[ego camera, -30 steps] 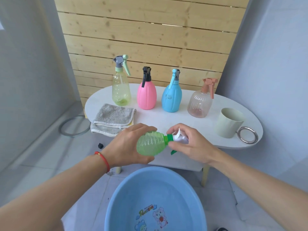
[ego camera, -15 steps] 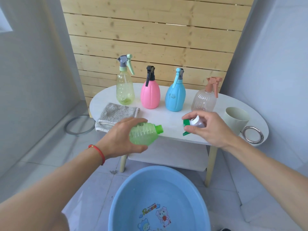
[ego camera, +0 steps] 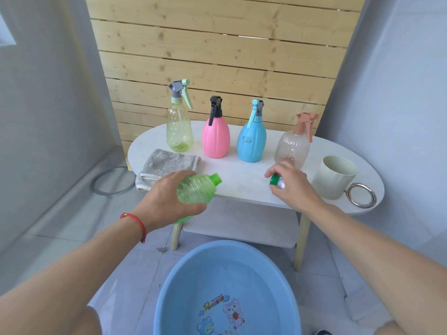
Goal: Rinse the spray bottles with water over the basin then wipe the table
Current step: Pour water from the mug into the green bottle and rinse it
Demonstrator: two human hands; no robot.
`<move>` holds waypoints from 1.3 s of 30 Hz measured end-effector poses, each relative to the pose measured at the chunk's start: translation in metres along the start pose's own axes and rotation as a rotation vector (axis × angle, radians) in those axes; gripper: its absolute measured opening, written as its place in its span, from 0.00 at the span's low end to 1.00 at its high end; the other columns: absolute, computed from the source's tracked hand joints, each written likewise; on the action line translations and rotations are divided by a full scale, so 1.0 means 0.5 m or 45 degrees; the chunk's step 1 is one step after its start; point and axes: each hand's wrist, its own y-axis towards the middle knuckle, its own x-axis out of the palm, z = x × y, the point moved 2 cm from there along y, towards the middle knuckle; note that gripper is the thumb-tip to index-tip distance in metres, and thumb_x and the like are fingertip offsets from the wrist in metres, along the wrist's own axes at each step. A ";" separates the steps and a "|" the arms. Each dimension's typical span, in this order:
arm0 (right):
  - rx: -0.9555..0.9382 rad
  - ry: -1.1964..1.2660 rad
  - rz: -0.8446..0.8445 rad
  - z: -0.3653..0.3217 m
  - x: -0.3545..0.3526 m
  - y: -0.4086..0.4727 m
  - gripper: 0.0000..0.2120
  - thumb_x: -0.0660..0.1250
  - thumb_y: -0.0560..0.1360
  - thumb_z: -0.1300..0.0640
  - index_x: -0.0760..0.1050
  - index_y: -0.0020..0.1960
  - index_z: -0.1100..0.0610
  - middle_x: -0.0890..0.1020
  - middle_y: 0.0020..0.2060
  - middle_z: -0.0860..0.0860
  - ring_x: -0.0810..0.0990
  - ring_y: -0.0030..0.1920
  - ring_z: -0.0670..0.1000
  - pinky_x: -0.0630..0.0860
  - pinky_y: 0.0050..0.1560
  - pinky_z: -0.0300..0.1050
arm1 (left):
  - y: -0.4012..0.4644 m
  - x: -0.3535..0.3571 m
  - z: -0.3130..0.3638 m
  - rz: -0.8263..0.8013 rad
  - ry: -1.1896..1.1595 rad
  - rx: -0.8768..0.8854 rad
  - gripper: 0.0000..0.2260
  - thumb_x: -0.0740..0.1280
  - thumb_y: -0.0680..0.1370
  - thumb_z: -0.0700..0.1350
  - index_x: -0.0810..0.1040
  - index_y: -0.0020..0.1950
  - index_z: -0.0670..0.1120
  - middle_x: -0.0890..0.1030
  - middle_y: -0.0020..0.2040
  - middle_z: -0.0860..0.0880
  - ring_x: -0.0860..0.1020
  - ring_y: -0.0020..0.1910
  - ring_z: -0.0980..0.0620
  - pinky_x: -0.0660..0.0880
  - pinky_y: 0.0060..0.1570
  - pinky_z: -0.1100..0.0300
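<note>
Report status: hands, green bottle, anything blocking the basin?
Left hand grips green bottle, neck open. Right hand holds its spray head over the table. Basin below, nothing in the way.

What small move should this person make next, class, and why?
Probably set the spray head down on the table: the right hand pinches it just above the tabletop, and the left hand grips the uncapped green bottle.

On the desk [ego camera: 242, 180] we count four spray bottles [ego camera: 216, 139], one cloth [ego camera: 167, 163], one cup [ego camera: 336, 177]; before it, one basin [ego camera: 169, 298], one uncapped bottle [ego camera: 196, 192].
</note>
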 end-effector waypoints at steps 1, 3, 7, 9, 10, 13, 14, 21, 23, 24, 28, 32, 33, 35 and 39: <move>-0.037 -0.031 -0.025 -0.001 0.006 0.000 0.12 0.72 0.74 0.65 0.79 0.53 0.51 0.78 0.52 0.46 0.78 0.51 0.52 0.74 0.59 0.55 | -0.001 0.002 0.002 -0.003 0.003 0.005 0.35 0.80 0.68 0.54 0.72 0.73 0.54 0.76 0.61 0.54 0.73 0.57 0.55 0.66 0.54 0.63; -0.079 -0.039 -0.074 -0.003 0.013 -0.001 0.13 0.72 0.75 0.64 0.79 0.55 0.51 0.79 0.54 0.48 0.79 0.50 0.53 0.75 0.59 0.57 | -0.004 0.008 0.006 -0.022 0.009 0.013 0.35 0.80 0.68 0.54 0.72 0.73 0.54 0.77 0.62 0.54 0.72 0.57 0.56 0.65 0.55 0.64; -0.157 -0.112 -0.037 -0.005 -0.001 -0.006 0.15 0.73 0.76 0.59 0.78 0.62 0.52 0.80 0.60 0.47 0.79 0.59 0.54 0.74 0.61 0.56 | -0.005 0.020 0.013 -0.066 -0.006 0.019 0.34 0.80 0.68 0.55 0.73 0.72 0.53 0.78 0.60 0.54 0.73 0.57 0.56 0.66 0.55 0.65; -0.195 -0.172 0.135 -0.004 -0.027 -0.015 0.13 0.72 0.76 0.59 0.79 0.60 0.54 0.80 0.58 0.49 0.79 0.59 0.55 0.76 0.59 0.57 | -0.006 0.026 0.019 -0.094 -0.014 0.025 0.34 0.80 0.68 0.55 0.73 0.72 0.54 0.77 0.59 0.55 0.74 0.57 0.56 0.66 0.55 0.65; -0.195 -0.228 0.264 0.000 -0.047 -0.023 0.11 0.71 0.76 0.60 0.79 0.58 0.56 0.81 0.57 0.51 0.80 0.57 0.57 0.76 0.57 0.57 | -0.006 0.030 0.022 -0.104 -0.015 0.029 0.34 0.80 0.68 0.55 0.73 0.71 0.55 0.78 0.59 0.56 0.74 0.57 0.56 0.66 0.54 0.64; 0.010 -0.507 0.652 0.031 -0.110 -0.064 0.08 0.69 0.76 0.60 0.78 0.55 0.58 0.80 0.52 0.56 0.78 0.51 0.63 0.73 0.49 0.56 | -0.006 0.039 0.032 -0.129 -0.028 0.033 0.33 0.81 0.66 0.55 0.74 0.67 0.55 0.78 0.57 0.56 0.75 0.56 0.56 0.68 0.52 0.66; 0.153 -0.631 0.723 0.051 -0.130 -0.081 0.09 0.68 0.76 0.59 0.77 0.56 0.59 0.79 0.51 0.58 0.76 0.51 0.63 0.71 0.47 0.57 | -0.005 0.045 0.038 -0.144 -0.041 0.036 0.32 0.82 0.65 0.55 0.74 0.66 0.55 0.78 0.57 0.57 0.75 0.56 0.56 0.68 0.50 0.67; 1.032 -0.361 0.265 0.181 -0.168 -0.147 0.27 0.47 0.87 0.46 0.76 0.60 0.65 0.80 0.58 0.65 0.73 0.63 0.65 0.68 0.54 0.55 | -0.014 0.085 0.073 -0.278 -0.057 0.049 0.33 0.82 0.65 0.55 0.72 0.65 0.54 0.77 0.57 0.57 0.75 0.57 0.55 0.67 0.51 0.65; 0.982 -0.063 0.228 0.189 -0.174 -0.151 0.24 0.49 0.86 0.50 0.77 0.52 0.65 0.82 0.54 0.65 0.77 0.55 0.64 0.68 0.50 0.51 | -0.020 0.101 0.086 -0.290 -0.069 0.040 0.33 0.82 0.66 0.54 0.72 0.65 0.53 0.77 0.57 0.56 0.75 0.57 0.54 0.68 0.54 0.63; 0.965 0.093 0.263 0.188 -0.178 -0.156 0.22 0.52 0.85 0.51 0.78 0.48 0.65 0.83 0.52 0.64 0.78 0.52 0.63 0.70 0.48 0.50 | -0.024 0.109 0.092 -0.288 -0.065 0.034 0.32 0.82 0.66 0.54 0.72 0.65 0.52 0.77 0.57 0.55 0.75 0.57 0.54 0.68 0.54 0.63; 0.879 0.519 0.326 0.164 -0.203 -0.192 0.17 0.61 0.83 0.52 0.81 0.42 0.59 0.85 0.43 0.53 0.82 0.50 0.56 0.81 0.44 0.50 | -0.048 0.156 0.111 -0.241 -0.077 -0.039 0.33 0.82 0.65 0.54 0.70 0.63 0.49 0.77 0.57 0.52 0.76 0.57 0.50 0.71 0.54 0.58; 0.690 0.803 0.215 0.099 -0.241 -0.245 0.14 0.64 0.82 0.57 0.79 0.39 0.59 0.82 0.40 0.52 0.80 0.43 0.50 0.76 0.43 0.49 | -0.096 0.217 0.090 -0.213 -0.264 -0.184 0.31 0.82 0.66 0.51 0.70 0.63 0.49 0.76 0.59 0.51 0.76 0.56 0.50 0.70 0.49 0.61; 0.644 0.867 0.161 0.077 -0.246 -0.259 0.14 0.64 0.81 0.59 0.78 0.38 0.60 0.81 0.37 0.52 0.78 0.41 0.51 0.75 0.43 0.50 | -0.114 0.234 0.075 -0.207 -0.305 -0.247 0.31 0.82 0.67 0.50 0.70 0.63 0.50 0.75 0.59 0.52 0.76 0.55 0.50 0.70 0.48 0.61; 0.597 0.942 -0.023 0.042 -0.227 -0.282 0.15 0.64 0.81 0.63 0.78 0.36 0.62 0.81 0.34 0.53 0.77 0.39 0.52 0.75 0.46 0.52 | -0.154 0.270 0.033 -0.203 -0.397 -0.397 0.30 0.82 0.67 0.48 0.69 0.63 0.51 0.74 0.60 0.52 0.76 0.53 0.50 0.72 0.44 0.60; 0.714 0.699 -0.505 0.026 -0.081 -0.328 0.14 0.66 0.79 0.61 0.82 0.39 0.67 0.79 0.30 0.51 0.78 0.36 0.52 0.80 0.45 0.51 | -0.251 0.331 -0.058 -0.230 -0.549 -0.696 0.31 0.81 0.68 0.46 0.67 0.63 0.52 0.75 0.61 0.49 0.79 0.45 0.55 0.75 0.37 0.61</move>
